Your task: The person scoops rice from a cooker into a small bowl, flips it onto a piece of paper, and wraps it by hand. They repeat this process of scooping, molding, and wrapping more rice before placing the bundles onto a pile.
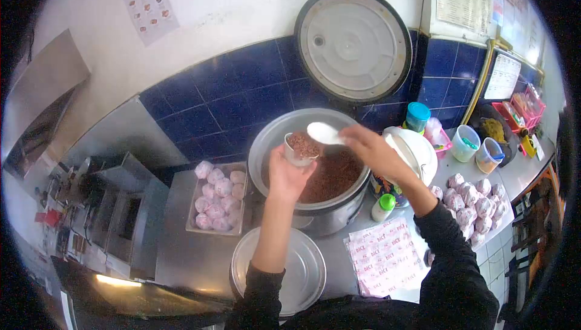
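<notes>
My left hand is wrapped round a small cup, which is heaped with crumbly brown rice. In my right hand is a white rice paddle, its blade just right of the cup's top. Both hands are above a large open rice cooker, where more brown rice lies in the pot. The cooker's raised lid stands against the wall behind.
A tray of paper-wrapped balls is on the left, and more wrapped balls are piled right. Printed wrapping paper, a green-capped bottle and a round metal pan lie nearer me. Plastic cups stand at the back right.
</notes>
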